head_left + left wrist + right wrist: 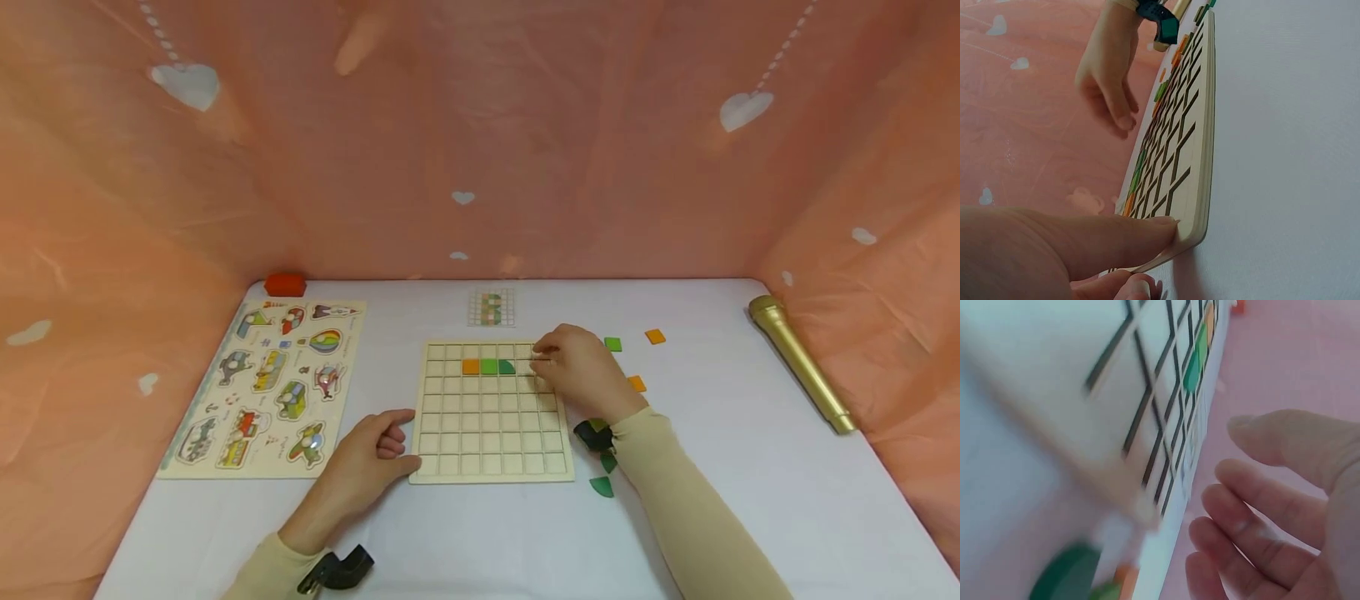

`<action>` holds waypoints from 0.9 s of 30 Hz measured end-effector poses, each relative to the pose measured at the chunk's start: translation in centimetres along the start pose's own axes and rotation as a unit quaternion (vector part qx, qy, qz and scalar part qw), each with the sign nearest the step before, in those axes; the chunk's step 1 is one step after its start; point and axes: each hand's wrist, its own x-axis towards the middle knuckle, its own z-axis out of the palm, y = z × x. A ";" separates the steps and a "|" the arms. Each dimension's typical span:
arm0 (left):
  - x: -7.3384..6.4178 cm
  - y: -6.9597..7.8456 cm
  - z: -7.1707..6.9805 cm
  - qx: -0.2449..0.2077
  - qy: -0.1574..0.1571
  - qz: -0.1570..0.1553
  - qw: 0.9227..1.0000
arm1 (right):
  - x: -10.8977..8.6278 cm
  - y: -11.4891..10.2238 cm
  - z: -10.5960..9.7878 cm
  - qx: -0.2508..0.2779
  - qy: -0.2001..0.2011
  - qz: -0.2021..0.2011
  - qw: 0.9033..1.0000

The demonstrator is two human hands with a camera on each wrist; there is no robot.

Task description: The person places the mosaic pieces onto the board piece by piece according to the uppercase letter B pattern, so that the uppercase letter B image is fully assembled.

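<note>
A pale wooden grid board (491, 421) lies on the white table. In its second row from the far edge sit an orange square tile (470, 367), a light green square tile (489, 367) and a dark green quarter-circle tile (507, 367), side by side. My left hand (367, 457) holds the board's left edge; the left wrist view shows its thumb (1129, 240) on the rim at a corner. Above the board's far right corner hovers my right hand (581, 367), fingers loosely bent. Nothing shows between its fingers in the right wrist view.
Right of the board lie loose orange (656, 336), light green (613, 343) and dark green tiles (602, 487). A small pattern card (491, 307) is behind it. Leftward are a vehicle picture puzzle (273, 392) and a red block (285, 285). A gold microphone (801, 364) lies far right.
</note>
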 end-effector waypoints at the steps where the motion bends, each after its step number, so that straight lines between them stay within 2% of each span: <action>1: 0.0 -0.1 -0.1 0.001 0.000 -0.002 1.000 | -0.2 0.4 -0.3 0.000 0.003 0.004 1.000; 6: 0.0 -0.3 -0.2 0.006 -0.002 -0.005 1.000 | -1.1 2.4 -1.6 0.011 0.006 0.039 0.999; 10: 0.0 -0.2 -0.2 0.006 -0.004 0.001 1.000 | -2.0 4.3 -2.8 0.016 -0.003 0.078 0.997; 16: -0.1 -0.1 -0.2 0.009 -0.004 -0.010 1.000 | -4.1 6.3 -4.7 0.037 -0.021 0.117 0.992; 20: 0.0 0.0 -0.2 0.010 -0.004 -0.007 1.000 | -5.1 7.1 -5.6 0.028 -0.029 0.127 0.991; 27: 0.0 0.1 -0.1 0.005 -0.007 -0.006 1.000 | -5.7 8.5 -6.6 0.009 -0.042 0.136 0.990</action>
